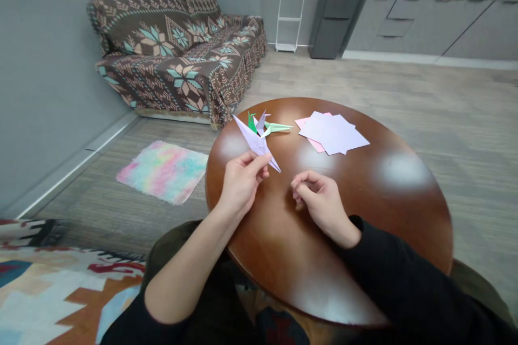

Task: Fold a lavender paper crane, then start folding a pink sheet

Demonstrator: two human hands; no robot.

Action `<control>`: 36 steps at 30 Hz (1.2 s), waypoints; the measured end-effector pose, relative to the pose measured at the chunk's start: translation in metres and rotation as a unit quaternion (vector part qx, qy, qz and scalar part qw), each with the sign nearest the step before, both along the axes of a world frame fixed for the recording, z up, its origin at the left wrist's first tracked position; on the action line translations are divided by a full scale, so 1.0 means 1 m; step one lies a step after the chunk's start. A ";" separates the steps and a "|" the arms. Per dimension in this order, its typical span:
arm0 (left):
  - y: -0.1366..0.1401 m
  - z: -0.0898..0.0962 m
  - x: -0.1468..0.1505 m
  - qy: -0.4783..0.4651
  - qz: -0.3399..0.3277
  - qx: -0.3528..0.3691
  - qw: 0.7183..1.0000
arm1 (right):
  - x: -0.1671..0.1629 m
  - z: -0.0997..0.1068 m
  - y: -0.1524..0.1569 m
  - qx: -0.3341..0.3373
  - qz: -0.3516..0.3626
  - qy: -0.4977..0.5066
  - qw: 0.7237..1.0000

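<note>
My left hand (244,179) pinches a folded lavender origami piece (254,140), long and narrow with pointed ends, above the left part of the round table. My right hand (318,194) hovers to its right, fingers curled together and apart from the paper. Whether anything tiny is between those fingers cannot be made out. Just beyond the lavender piece stand several folded paper cranes: a green one (251,123), a purple one (261,122) and a pale green one (277,128), partly overlapped by the held piece.
Square paper sheets (334,132), lavender over pink, lie fanned at the back of the brown round table (376,199). A patterned sofa (178,59) stands back left, a pastel mat (164,171) on the floor. Grey cabinets (421,27) line the far right.
</note>
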State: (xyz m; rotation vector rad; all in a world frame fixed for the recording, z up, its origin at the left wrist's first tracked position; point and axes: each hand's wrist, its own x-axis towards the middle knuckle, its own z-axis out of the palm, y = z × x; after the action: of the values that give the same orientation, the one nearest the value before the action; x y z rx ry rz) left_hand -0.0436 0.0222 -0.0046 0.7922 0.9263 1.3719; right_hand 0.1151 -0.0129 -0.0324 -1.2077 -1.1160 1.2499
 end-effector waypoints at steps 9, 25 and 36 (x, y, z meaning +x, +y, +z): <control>-0.006 0.003 -0.006 0.028 -0.258 -0.137 0.956 | 0.024 0.006 0.005 0.365 -0.076 -0.329 0.868; -0.004 0.017 0.011 0.253 -0.119 0.106 0.954 | 0.028 0.019 0.009 0.108 -0.065 -0.008 0.992; 0.024 0.010 0.040 0.316 -0.297 0.112 0.894 | 0.062 0.017 0.010 0.055 0.029 -0.080 0.995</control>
State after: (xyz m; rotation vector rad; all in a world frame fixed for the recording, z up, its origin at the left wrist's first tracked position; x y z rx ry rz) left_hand -0.0041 0.0465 0.0058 1.6088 0.9036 0.6781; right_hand 0.1775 -0.0034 -0.0150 -1.2164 -1.3283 1.1353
